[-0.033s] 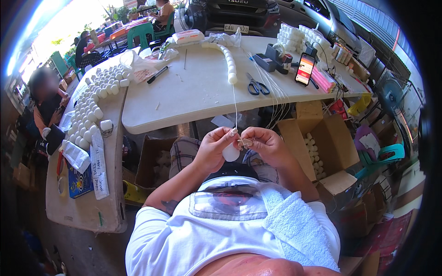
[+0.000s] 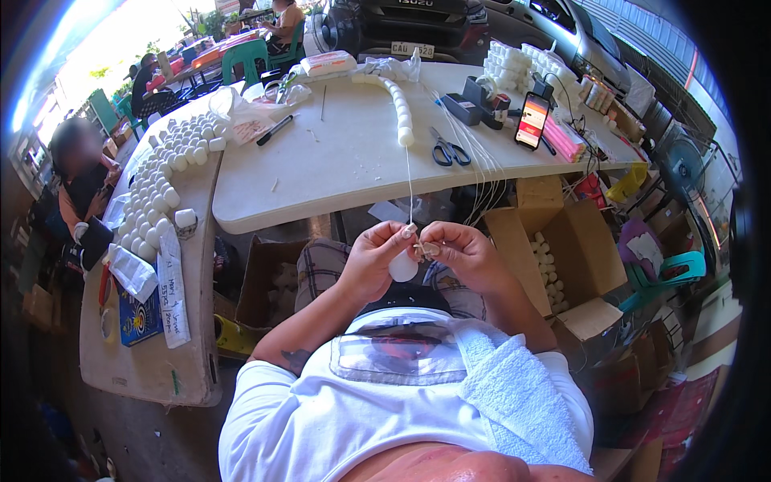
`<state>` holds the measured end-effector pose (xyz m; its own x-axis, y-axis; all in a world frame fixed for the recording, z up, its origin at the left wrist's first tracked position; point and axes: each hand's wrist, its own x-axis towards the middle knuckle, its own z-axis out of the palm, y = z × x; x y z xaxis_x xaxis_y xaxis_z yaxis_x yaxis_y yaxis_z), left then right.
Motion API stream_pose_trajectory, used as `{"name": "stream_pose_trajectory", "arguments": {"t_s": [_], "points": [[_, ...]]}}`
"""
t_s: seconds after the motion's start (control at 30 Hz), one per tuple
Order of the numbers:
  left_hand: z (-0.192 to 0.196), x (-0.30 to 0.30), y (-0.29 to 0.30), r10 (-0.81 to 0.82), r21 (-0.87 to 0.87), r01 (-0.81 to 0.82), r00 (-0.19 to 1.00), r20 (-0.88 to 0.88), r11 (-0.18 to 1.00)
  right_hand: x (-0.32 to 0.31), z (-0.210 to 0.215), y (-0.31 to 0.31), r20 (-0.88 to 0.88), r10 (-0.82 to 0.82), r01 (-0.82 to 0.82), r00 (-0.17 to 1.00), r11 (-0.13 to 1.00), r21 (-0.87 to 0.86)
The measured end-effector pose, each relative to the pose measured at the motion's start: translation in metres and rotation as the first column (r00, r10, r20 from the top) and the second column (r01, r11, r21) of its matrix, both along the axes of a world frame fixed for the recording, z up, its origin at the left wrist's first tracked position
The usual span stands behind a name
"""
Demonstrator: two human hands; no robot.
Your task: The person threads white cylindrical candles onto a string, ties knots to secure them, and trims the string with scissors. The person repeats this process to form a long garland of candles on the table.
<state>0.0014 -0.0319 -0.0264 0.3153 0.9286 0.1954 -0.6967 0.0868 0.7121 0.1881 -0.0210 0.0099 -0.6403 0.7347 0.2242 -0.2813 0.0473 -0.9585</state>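
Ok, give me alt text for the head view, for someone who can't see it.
Both hands, left hand and right hand, pinch a white ball on a thin string that runs up to a strand of balls on a white table. Scissors lie beside the strand.

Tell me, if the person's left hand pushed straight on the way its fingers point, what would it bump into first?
Most likely the right hand: the left hand points across at it, both pinching at the thin white string above the small white ball. Depth is hard to judge here.
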Motion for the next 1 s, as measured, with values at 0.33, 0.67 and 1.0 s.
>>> {"name": "stream_pose_trajectory", "arguments": {"t_s": [0.33, 0.67, 1.0], "points": [[0.007, 0.004, -0.004, 0.182, 0.100, -0.169, 0.972, -0.150, 0.981, -0.011, 0.012, -0.002, 0.176, -0.385, 0.203, 0.906, 0.760, 0.618], [0.006, 0.010, 0.001, 0.233, 0.133, -0.215, 0.963, -0.139, 0.968, -0.024, 0.011, -0.005, 0.010, -0.756, 0.200, 0.655, 0.186, 0.962], [0.000, 0.016, 0.005, 0.298, 0.097, -0.287, 0.947, -0.120, 0.953, -0.025, 0.007, -0.009, 0.192, -0.607, 0.412, 0.771, 0.706, 0.576]]}}
